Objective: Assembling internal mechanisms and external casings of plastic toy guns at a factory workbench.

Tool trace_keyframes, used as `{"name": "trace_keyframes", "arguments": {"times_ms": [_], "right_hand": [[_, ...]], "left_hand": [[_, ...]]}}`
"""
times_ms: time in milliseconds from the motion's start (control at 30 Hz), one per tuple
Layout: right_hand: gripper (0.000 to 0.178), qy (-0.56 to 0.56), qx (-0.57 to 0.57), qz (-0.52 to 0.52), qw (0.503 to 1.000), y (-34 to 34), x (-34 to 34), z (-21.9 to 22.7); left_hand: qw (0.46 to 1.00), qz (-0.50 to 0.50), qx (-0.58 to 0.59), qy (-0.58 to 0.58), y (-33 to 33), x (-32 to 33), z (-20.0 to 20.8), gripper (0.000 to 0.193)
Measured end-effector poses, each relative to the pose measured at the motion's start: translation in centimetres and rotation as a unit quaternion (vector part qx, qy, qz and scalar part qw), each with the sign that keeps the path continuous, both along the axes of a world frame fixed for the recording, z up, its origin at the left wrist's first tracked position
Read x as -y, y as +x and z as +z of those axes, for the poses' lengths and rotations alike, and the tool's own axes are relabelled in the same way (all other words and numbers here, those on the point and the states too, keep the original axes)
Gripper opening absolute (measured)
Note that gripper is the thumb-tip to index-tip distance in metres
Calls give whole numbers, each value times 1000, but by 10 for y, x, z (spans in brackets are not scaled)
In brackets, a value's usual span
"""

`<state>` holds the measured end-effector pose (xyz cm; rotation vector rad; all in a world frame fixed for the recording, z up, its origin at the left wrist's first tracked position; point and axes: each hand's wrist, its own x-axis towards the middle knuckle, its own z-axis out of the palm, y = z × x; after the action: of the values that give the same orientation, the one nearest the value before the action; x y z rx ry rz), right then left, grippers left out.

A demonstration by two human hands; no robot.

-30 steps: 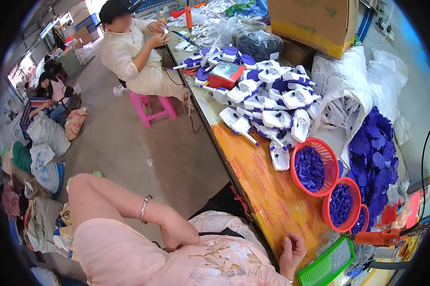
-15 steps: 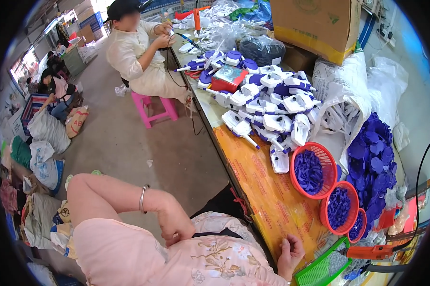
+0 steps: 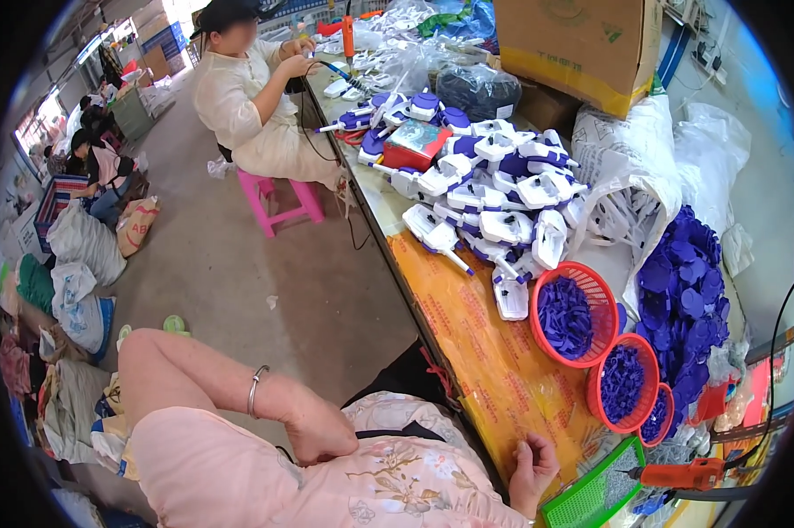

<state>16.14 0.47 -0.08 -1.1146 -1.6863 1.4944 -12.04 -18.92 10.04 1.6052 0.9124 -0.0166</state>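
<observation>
My left hand [image 3: 320, 432] is closed against the waist of my pink flowered top, next to a dark strap [image 3: 406, 431]. Its fingertips are hidden, so what they grip, if anything, cannot be made out. My right hand [image 3: 535, 471] rests at the near edge of the yellow-covered table [image 3: 481, 361], fingers loosely bent, thumb apart, nothing visible in it. Beside it lies a green plastic basket [image 3: 591, 493]. Just beyond are three red baskets [image 3: 614, 310] of small purple plastic parts [image 3: 562, 315]. An orange electric screwdriver [image 3: 683, 474] lies right of the green basket.
White-and-purple plastic housings [image 3: 505, 227] are heaped farther along the table. A sack [image 3: 630, 167] of white parts and a pile of purple discs [image 3: 679, 290] are at the right. Across the table's corner a co-worker [image 3: 247, 106] sits on a pink stool [image 3: 278, 204].
The view has shifted slightly, moving the table things a little left. My left hand has turned in closer at my waist. My right hand stays at the table edge.
</observation>
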Motion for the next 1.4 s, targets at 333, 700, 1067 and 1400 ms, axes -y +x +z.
{"name": "trace_keyframes", "arguments": {"times_ms": [333,700,1067,1400], "right_hand": [[13,-17,-18,2,1000,-3,3,7],[13,-12,-28,-13,999,6,6,15],[10,185,41,52,980,21,26,199],[19,264,95,468,838,-154,1,188]], "left_hand": [[1000,11,-12,7,5,5,-9,20],[969,63,-41,234,-26,-75,20,16],[875,-151,374,268,198,-170,8,31],[840,-392,326,187,376,-155,-44,28]]}}
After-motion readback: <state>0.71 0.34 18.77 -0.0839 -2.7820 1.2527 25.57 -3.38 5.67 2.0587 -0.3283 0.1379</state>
